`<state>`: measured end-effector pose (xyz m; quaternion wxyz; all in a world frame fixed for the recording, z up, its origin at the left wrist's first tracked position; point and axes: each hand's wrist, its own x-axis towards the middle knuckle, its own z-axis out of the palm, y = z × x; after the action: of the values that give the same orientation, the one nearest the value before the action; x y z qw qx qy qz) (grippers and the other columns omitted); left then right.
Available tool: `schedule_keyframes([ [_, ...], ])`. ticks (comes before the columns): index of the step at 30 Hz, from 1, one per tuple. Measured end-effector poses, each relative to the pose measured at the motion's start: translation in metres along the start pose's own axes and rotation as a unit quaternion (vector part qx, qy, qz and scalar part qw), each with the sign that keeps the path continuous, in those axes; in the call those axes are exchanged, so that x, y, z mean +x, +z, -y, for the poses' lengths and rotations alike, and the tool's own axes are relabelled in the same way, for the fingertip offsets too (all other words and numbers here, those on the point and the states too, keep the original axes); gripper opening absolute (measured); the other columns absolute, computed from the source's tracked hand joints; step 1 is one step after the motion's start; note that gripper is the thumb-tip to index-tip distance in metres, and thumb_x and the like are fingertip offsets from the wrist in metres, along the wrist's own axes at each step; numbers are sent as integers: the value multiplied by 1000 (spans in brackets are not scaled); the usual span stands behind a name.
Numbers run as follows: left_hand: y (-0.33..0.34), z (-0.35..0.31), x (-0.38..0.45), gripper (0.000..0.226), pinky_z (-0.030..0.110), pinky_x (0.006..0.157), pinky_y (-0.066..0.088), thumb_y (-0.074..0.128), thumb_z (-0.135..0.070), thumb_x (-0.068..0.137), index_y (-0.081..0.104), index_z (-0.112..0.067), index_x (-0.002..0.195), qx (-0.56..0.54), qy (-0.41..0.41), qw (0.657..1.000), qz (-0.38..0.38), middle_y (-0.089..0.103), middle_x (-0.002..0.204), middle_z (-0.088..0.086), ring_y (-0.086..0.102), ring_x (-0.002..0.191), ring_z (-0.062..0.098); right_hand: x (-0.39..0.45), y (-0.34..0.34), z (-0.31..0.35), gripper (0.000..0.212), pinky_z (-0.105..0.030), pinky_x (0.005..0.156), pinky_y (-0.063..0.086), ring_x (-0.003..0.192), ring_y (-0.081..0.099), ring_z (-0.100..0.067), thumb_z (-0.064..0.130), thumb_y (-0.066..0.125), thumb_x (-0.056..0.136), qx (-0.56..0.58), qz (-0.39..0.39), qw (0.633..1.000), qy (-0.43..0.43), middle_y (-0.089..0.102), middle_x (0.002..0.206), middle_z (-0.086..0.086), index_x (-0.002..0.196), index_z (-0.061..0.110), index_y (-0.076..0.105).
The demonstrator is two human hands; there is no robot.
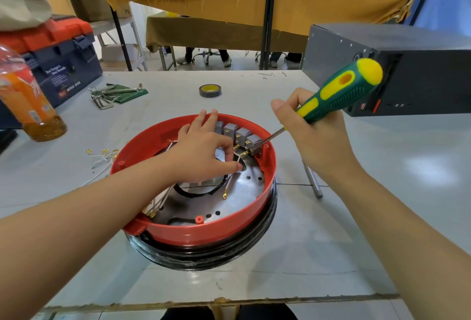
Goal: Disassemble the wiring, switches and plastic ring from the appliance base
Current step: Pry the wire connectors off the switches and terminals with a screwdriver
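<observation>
1. The appliance base [204, 228] is set near the middle of the grey table [356, 256], close to the front edge; bare tabletop is seen to its right and in front.
2. The base is round, with a glossy red plastic ring [270, 166] on top, a black band below and a shiny perforated metal plate [244, 192] inside.
3. Four grey block switches [238, 134] are lined up against the far inner wall of the ring.
4. The left hand [201, 151] is placed inside the ring; a white wire [230, 179] is pinched between thumb and curled forefinger, the other fingers are spread over the switches.
5. The right hand [311, 131] is wrapped round the ribbed green-and-yellow screwdriver [339, 92]; its metal tip is set at the rightmost switch.
6. Loose white wires with gold terminals [102, 156] are left on the table just left of the base.
7. Wiring under the left forearm is partly hidden.
8. A bottle [28, 105] is cut off at the left edge; a black box [407, 69] crowds the right rear.
</observation>
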<state>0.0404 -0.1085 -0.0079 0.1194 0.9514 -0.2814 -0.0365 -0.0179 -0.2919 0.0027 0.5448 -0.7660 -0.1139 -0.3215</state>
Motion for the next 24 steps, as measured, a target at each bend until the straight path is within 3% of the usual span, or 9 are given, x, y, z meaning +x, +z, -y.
schedule_keyframes([
  [9,2,0,1,23,50,115,0,60,-54,81,53,-34,72,4,-1,1000,-1,-9,160,8,-15,146,25,-8,-7,8,34,-5,52,35,52,50,-1,20,75,79,-94,33,992,-73,46,50,14,65,26,45],
  [15,1,0,1,23,50,115,0,60,-54,81,53,-34,72,5,-1,1000,-2,-9,159,9,-15,146,25,-12,-9,16,36,-8,51,37,52,51,-6,43,74,69,-77,25,996,-41,52,54,6,63,16,51],
  [18,1,0,1,23,50,115,0,60,-54,82,52,-34,71,5,-1,1000,0,-9,159,9,-14,146,25,-12,-15,18,42,-12,51,38,48,50,-11,46,72,72,-81,47,995,-33,53,51,1,63,8,56],
  [21,1,-1,1,24,50,115,-1,60,-53,82,52,-35,70,4,-2,1000,-1,-8,160,8,-14,146,25,-12,-22,19,32,-13,49,40,46,53,-11,37,72,79,-84,86,993,-21,56,49,4,66,10,59],
  [24,1,-1,0,23,50,115,0,61,-53,82,53,-35,71,3,0,1000,-4,-8,160,9,-14,146,25,-11,-24,20,22,-8,49,39,49,54,-6,20,71,82,-71,66,995,-39,58,55,8,66,17,57],
])
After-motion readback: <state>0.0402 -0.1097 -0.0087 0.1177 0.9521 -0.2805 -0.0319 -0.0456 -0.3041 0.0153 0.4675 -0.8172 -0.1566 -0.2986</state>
